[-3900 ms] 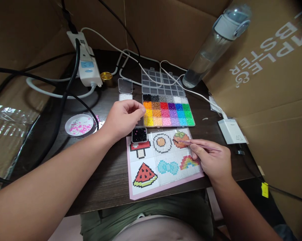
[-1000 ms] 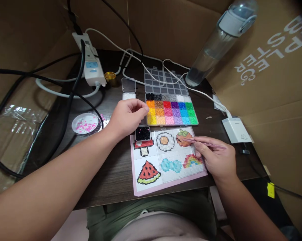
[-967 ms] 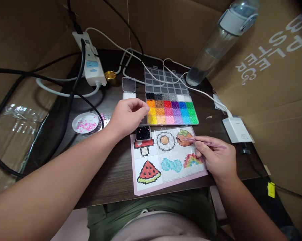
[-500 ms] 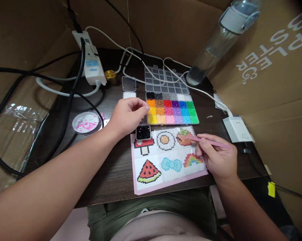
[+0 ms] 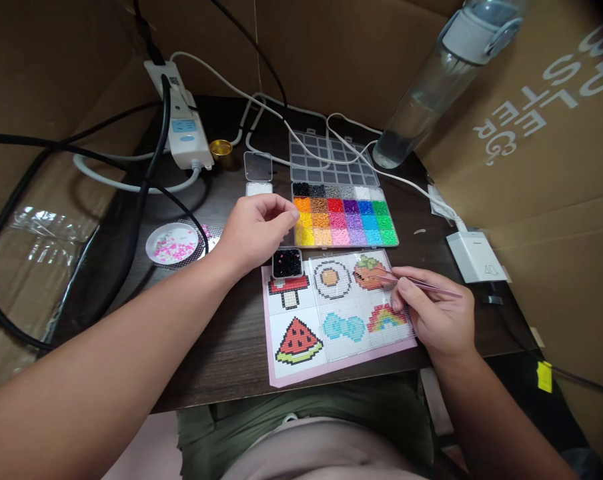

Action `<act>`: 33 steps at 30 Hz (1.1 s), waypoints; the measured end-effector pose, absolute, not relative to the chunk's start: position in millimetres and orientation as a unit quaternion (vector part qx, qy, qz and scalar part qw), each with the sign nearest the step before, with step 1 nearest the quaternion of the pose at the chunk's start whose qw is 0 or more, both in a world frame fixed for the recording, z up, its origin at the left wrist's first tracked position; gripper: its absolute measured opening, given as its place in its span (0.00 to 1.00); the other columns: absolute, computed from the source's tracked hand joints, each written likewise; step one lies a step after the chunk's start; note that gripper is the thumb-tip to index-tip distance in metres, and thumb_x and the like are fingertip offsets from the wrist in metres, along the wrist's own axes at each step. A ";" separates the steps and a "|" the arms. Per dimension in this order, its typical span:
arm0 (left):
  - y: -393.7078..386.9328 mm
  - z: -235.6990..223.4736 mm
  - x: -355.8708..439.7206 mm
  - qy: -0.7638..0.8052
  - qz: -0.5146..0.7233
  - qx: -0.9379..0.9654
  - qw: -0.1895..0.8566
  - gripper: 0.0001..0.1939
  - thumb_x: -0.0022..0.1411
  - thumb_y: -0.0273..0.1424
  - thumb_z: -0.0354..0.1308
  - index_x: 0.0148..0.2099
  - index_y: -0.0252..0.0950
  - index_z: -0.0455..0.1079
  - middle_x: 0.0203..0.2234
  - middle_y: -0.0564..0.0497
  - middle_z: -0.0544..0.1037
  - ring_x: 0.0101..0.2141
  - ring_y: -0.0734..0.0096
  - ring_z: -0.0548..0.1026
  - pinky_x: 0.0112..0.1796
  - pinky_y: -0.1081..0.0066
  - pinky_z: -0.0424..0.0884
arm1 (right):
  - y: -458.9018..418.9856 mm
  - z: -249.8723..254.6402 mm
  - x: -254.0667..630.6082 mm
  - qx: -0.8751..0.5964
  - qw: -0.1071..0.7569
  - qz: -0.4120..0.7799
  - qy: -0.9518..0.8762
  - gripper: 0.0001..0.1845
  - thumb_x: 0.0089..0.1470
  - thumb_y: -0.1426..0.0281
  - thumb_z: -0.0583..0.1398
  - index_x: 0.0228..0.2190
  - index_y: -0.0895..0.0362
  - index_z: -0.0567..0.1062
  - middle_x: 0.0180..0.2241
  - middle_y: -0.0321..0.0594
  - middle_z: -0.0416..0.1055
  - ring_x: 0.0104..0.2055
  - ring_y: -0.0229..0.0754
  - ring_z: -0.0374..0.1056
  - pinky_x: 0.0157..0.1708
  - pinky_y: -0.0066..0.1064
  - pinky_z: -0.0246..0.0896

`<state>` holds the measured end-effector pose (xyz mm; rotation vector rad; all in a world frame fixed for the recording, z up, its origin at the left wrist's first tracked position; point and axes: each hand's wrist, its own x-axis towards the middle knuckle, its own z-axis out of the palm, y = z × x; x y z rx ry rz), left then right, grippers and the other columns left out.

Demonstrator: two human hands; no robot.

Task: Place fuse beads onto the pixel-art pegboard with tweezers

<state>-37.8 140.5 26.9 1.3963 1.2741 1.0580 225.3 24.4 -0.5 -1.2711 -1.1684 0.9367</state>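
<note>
My right hand pinches pink tweezers, whose tips reach the orange persimmon-like picture at the top right of the pattern sheet. A clear pegboard lies over the sheet's right part, with a fried egg, a blue bow and a rainbow showing beneath. My left hand hovers at the left edge of the bead box, thumb and fingers together; whatever they may hold is too small to make out. Below it, a small box of black beads covers part of the mushroom picture.
A dish of pink and white beads lies left of my forearm. Behind are a white bead box, a gold cup, a power strip and tangled cables. A bottle and charger stand right.
In my right hand, the tweezers have turned slightly, so their two narrow arms show apart. My left hand stays in place.
</note>
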 end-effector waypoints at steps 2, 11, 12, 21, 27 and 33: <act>140.6 27.2 -37.5 0.520 0.431 0.570 0.468 0.04 0.55 0.30 0.62 0.29 0.35 0.74 0.24 0.53 0.75 0.23 0.78 0.69 0.26 0.75 0.66 | 24.8 0.3 224.3 -0.540 0.554 0.399 -0.492 0.09 0.54 0.70 0.67 0.39 0.55 0.83 0.20 0.35 0.74 0.20 0.35 0.67 0.21 0.27 0.65; 140.6 27.1 -39.3 0.525 0.428 0.568 0.468 0.04 0.55 0.31 0.63 0.30 0.35 0.75 0.25 0.54 0.76 0.23 0.79 0.69 0.26 0.77 0.67 | 28.4 3.9 221.7 -0.572 0.521 0.358 -0.523 0.07 0.55 0.69 0.67 0.37 0.55 0.84 0.27 0.39 0.78 0.19 0.32 0.67 0.19 0.24 0.65; 140.7 26.7 -39.4 0.526 0.429 0.567 0.467 0.04 0.55 0.31 0.63 0.31 0.35 0.75 0.26 0.54 0.76 0.24 0.79 0.69 0.26 0.77 0.67 | 28.4 3.7 221.7 -0.573 0.519 0.351 -0.529 0.07 0.55 0.69 0.66 0.37 0.55 0.84 0.32 0.41 0.80 0.20 0.32 0.67 0.19 0.25 0.66; 140.7 27.4 -39.6 0.524 0.431 0.571 0.463 0.04 0.55 0.30 0.63 0.31 0.35 0.75 0.25 0.53 0.75 0.24 0.79 0.69 0.26 0.78 0.66 | 28.0 -1.5 225.7 -0.590 0.496 0.353 -0.530 0.07 0.56 0.69 0.66 0.37 0.52 0.85 0.37 0.43 0.81 0.19 0.29 0.64 0.17 0.24 0.62; 141.0 27.4 -39.8 0.522 0.428 0.572 0.467 0.04 0.55 0.29 0.63 0.30 0.34 0.75 0.25 0.53 0.75 0.23 0.79 0.69 0.26 0.77 0.67 | 28.3 -2.5 227.2 -0.598 0.481 0.350 -0.537 0.08 0.56 0.68 0.66 0.38 0.53 0.85 0.32 0.42 0.80 0.18 0.30 0.62 0.17 0.25 0.60; 141.2 26.4 -39.5 0.519 0.427 0.574 0.468 0.04 0.56 0.30 0.63 0.30 0.35 0.74 0.24 0.54 0.75 0.23 0.79 0.69 0.26 0.77 0.66 | 28.7 0.9 224.4 -0.593 0.475 0.349 -0.548 0.08 0.55 0.68 0.66 0.37 0.54 0.85 0.22 0.37 0.74 0.18 0.32 0.60 0.16 0.25 0.58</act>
